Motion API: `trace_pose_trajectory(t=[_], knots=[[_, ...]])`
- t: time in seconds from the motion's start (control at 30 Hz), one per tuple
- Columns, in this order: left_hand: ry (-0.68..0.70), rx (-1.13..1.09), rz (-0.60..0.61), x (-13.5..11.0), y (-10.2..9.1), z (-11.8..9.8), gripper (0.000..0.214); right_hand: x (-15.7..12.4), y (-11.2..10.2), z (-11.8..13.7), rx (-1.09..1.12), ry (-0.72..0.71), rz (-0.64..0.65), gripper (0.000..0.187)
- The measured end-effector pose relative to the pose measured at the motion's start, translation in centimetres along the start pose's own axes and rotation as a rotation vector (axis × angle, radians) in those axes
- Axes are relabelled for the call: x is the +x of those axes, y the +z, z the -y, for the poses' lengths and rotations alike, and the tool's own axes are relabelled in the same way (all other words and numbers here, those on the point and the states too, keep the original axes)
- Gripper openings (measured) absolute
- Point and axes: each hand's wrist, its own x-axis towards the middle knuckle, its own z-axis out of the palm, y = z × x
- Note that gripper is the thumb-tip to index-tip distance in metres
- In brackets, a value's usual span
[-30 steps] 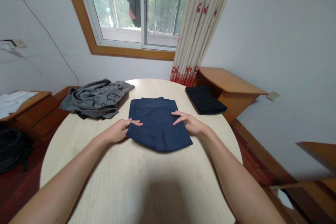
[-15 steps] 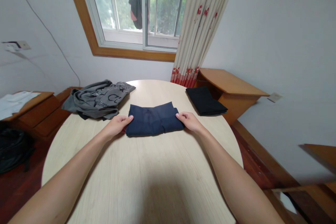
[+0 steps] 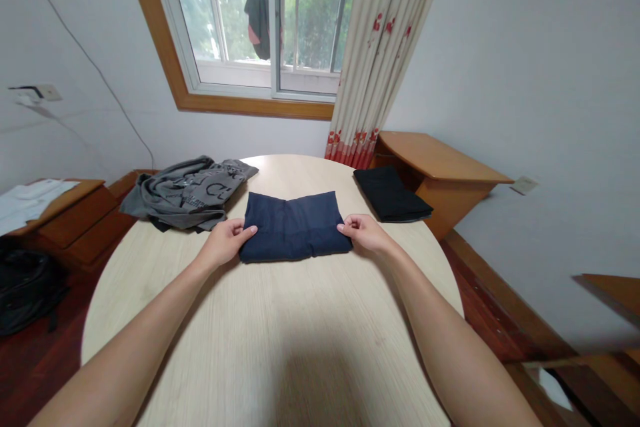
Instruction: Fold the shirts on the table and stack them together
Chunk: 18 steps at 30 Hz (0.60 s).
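A dark navy folded garment (image 3: 295, 227) lies in the middle of the round table, a neat wide rectangle; which kind of garment it is I cannot tell. My left hand (image 3: 227, 240) pinches its left edge, thumb on top and fingers underneath or behind. At the opposite end, my right hand (image 3: 364, 232) grips the right edge between thumb and fingers. The far edge of the cloth dips slightly in the middle, with its two far corners standing out.
The pale wooden table (image 3: 240, 333) fills the foreground. A crumpled grey printed shirt (image 3: 185, 190) lies at the far left, on darker cloth. To the right rests a folded black garment (image 3: 393, 193). Beyond are a wooden desk (image 3: 440, 157) and a curtain (image 3: 383, 53).
The upper layer of the navy garment has spread: its far corners are higher and the far right corner lies further right. Both hands still hold the sides, barely shifted.
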Motion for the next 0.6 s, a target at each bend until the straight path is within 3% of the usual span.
trace_pose_trajectory(t=[0.17,0.27,0.43,0.6], knots=[[-0.023,0.363,-0.09,0.1,-0.6,0.4,0.05,-0.1,-0.2,-0.3,-0.28,0.103,-0.093,0.04],[-0.053,0.541,-0.154,-0.1,-1.2,-0.1,0.043,-0.1,-0.1,-0.3,-0.352,0.086,-0.094,0.035],[-0.038,0.615,-0.187,-0.6,-1.6,-1.1,0.042,-0.1,-0.1,-0.1,-0.363,0.021,-0.139,0.041],[-0.053,0.57,-0.089,-0.7,-1.7,-1.3,0.052,-0.2,0.0,0.0,-0.333,0.011,-0.098,0.051]])
